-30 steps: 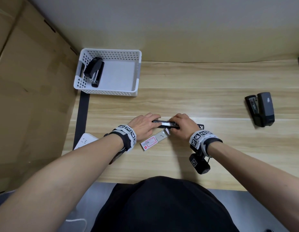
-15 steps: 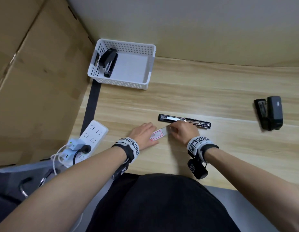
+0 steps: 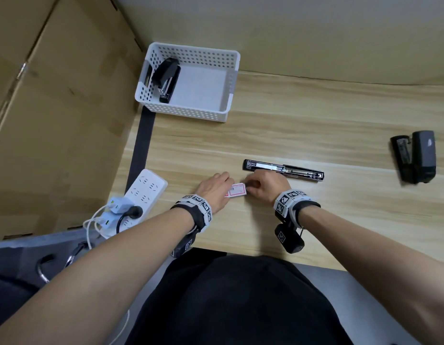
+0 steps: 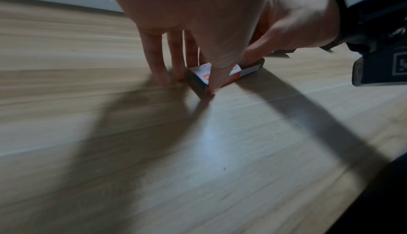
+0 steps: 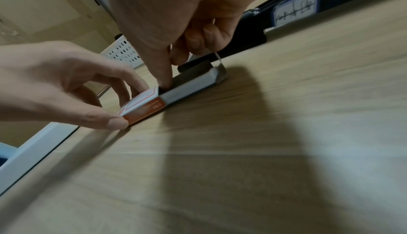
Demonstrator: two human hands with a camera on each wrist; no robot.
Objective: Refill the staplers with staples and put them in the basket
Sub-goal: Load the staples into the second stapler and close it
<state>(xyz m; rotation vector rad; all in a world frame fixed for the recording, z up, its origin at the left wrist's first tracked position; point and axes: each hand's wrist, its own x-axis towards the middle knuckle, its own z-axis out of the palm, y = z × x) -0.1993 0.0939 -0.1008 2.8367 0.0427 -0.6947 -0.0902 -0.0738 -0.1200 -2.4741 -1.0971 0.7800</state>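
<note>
Centre of the head frame, near the front edge of the wooden desk [image 3: 303,120]: both hands on a small red-and-white staple box [image 3: 237,190] lying flat on the desk. Left hand [image 3: 214,192] pinches the box sleeve, thumb on the near side, fingers on the far side, remaining fingertips touching the desk beside it. Right hand [image 3: 263,186] has its fingers curled down into the grey inner tray [image 5: 193,82], which is slid partly out of the sleeve toward the right; thumb and forefinger tips sit inside the tray, what they hold cannot be told. Just behind the right hand, a black stapler [image 3: 283,169] lies opened out flat, long axis left to right, metal staple channel facing up. Right edge of the frame: a second black stapler [image 3: 414,159], also hinged open, well apart from the hands. Upper left: white perforated basket [image 3: 230,78] with one closed black stapler [image 3: 166,79] lying along its left wall. Left of the desk, a white power strip [image 3: 143,190] with chargers plugged in
</note>
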